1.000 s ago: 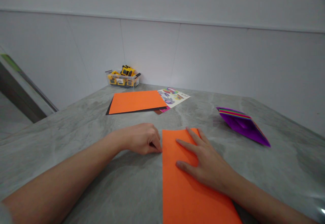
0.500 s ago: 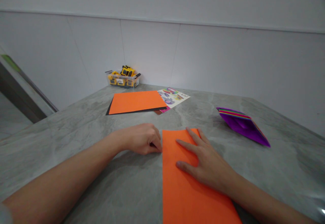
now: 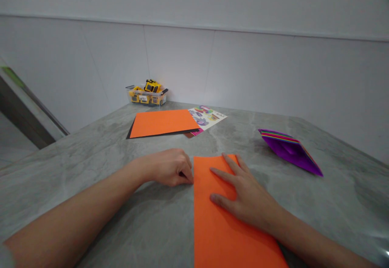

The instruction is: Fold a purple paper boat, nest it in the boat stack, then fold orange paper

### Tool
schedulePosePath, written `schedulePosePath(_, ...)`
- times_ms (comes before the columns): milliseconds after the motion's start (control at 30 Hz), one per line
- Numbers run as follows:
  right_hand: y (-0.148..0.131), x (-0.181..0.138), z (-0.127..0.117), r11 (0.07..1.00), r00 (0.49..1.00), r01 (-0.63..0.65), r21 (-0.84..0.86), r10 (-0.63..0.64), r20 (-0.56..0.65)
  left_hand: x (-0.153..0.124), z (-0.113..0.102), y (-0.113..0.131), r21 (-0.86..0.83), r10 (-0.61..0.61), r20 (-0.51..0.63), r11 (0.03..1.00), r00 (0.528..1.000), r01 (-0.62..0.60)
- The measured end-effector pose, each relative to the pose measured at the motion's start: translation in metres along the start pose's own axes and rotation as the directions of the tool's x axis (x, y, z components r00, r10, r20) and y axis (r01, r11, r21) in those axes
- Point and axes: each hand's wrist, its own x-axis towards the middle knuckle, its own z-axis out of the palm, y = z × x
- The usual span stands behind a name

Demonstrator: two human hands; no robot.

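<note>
You've got one grey table (image 3: pixel 136 223), stretching wide left of your fingers. One orange paper (image 3: pixel 225 235) lies under your right hand (image 3: pixel 246 189), fingers spread flat; at its straight left edge sits your left hand (image 3: pixel 170 166), fingers curled, whether pinching I can't tell. Beyond those fingers, one orange-topped stack (image 3: pixel 164 123); right of your right fingers, tabletop, then one purple folded piece (image 3: pixel 284 150); farthest, one clear box (image 3: pixel 142 98).

Head cam looks fwd & down, orange paper (image 3: pixel 219 239) close below, wall (image 3: pixel 243 65) farther back.
</note>
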Motion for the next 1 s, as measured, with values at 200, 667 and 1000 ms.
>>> schedulePosePath(200,-0.0003,0.0001,-0.0007,1.000,1.000,0.010,-0.009,-0.010,0.009,0.0002,-0.0012,0.0008,0.000,-0.009,0.010,1.000,1.000,0.009)
schedulePosePath(667,-0.0017,0.0007,-0.0011,1.000,1.000,0.003,-0.011,-0.002,0.017,0.0007,-0.0011,-0.0007,0.056,0.002,0.022,0.998,1.000,-0.003)
schedulePosePath(1000,0.0000,0.0019,0.0009,1.000,1.000,0.003,-0.013,-0.002,0.009,0.0009,-0.0019,0.0019,0.066,-0.021,0.026,0.998,0.999,0.020)
